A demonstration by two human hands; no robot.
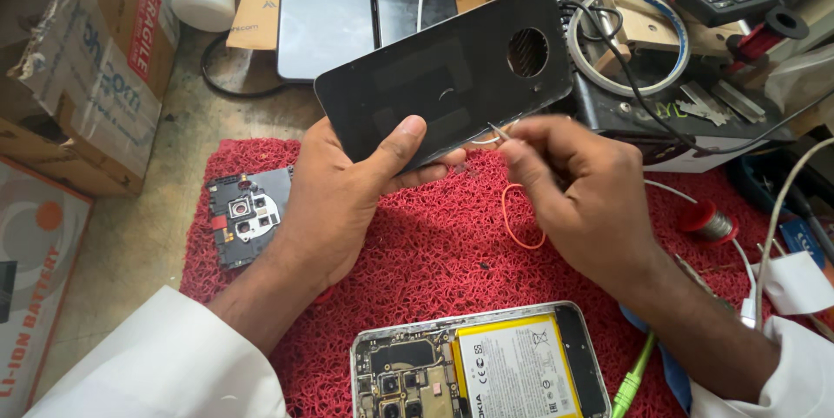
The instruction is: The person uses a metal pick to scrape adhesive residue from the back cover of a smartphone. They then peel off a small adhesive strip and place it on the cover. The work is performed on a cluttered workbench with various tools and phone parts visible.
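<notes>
My left hand [347, 196] grips a black phone back cover [452, 70] with a round camera hole, holding it tilted above the red mat [434, 244]. My right hand [582, 192] pinches thin metal tweezers [499, 132], whose tip touches the cover's lower edge. An opened phone [482, 366] with a yellow-edged battery lies face down on the mat near me. A small circuit board [248, 214] with camera modules rests at the mat's left edge.
An orange rubber band [514, 225] lies on the mat under my right hand. Cardboard boxes [87, 62] stand at left. Two phones [365, 1] lie at the back. A tape roll [630, 36], cables and a solder spool [708, 222] crowd the right.
</notes>
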